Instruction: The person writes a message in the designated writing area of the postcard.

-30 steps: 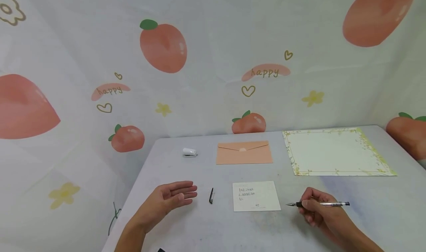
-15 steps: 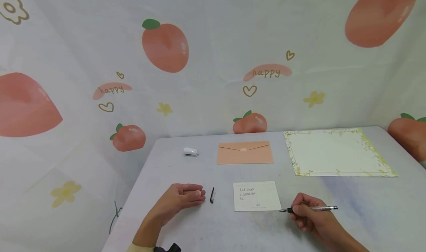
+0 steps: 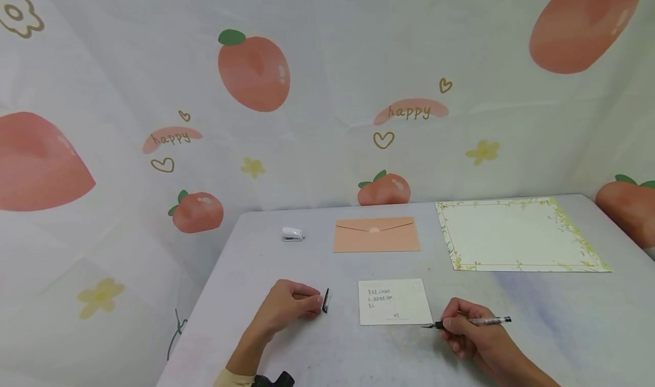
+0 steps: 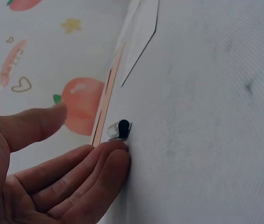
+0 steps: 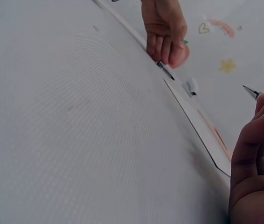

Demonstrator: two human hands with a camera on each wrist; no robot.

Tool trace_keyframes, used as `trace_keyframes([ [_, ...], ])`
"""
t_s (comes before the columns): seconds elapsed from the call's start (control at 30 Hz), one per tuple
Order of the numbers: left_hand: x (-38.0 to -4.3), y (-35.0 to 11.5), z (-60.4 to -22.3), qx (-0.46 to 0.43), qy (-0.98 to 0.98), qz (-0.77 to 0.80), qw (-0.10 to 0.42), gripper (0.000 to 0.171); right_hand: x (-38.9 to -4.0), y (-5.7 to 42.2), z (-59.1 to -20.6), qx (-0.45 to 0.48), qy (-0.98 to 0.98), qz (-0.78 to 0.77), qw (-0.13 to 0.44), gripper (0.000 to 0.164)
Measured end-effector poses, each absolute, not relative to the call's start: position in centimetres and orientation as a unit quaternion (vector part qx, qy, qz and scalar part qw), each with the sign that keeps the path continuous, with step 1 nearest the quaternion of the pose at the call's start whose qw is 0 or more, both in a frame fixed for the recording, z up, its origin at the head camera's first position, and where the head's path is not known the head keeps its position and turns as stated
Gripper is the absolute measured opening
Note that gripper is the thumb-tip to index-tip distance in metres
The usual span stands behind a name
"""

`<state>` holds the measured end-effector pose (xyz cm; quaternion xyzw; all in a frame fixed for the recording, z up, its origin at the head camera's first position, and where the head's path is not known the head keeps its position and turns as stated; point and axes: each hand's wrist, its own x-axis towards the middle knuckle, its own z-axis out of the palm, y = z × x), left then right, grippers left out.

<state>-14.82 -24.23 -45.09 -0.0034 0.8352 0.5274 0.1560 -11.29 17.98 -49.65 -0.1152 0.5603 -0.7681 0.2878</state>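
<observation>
My right hand pinches an uncapped gel pen between thumb and fingers. The pen's tip points left, by the lower right corner of a white card bearing a few handwritten lines. A black and clear pen cap lies on the table left of the card. My left hand is right beside that cap. In the left wrist view, the cap is just beyond the fingertips, and the thumb stands well apart from the fingers. Whether the fingertips touch it, I cannot tell.
A peach envelope lies behind the card. To its left stands a small white stapler. A large sheet with a floral border lies at the back right. A fruit-patterned cloth hangs behind the table.
My left hand has moved right, up to the pen cap, and its fingers have bent more. The right hand has shifted left with the pen, toward the card's lower right corner.
</observation>
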Motion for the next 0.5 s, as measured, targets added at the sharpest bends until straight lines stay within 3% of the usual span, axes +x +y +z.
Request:
trace_keyframes([
  [0.27, -15.2, -22.5, -45.4, 0.025, 0.899, 0.428, 0.088, 0.017, -11.4, 17.7, -49.7, -0.106, 0.565, -0.766, 0.288, 0.020],
  [0.5, -15.2, -21.2, -45.5, 0.032, 0.930, 0.361, 0.056, 0.015, -11.5, 17.5, -49.7, -0.100, 0.562, -0.767, 0.293, 0.019],
])
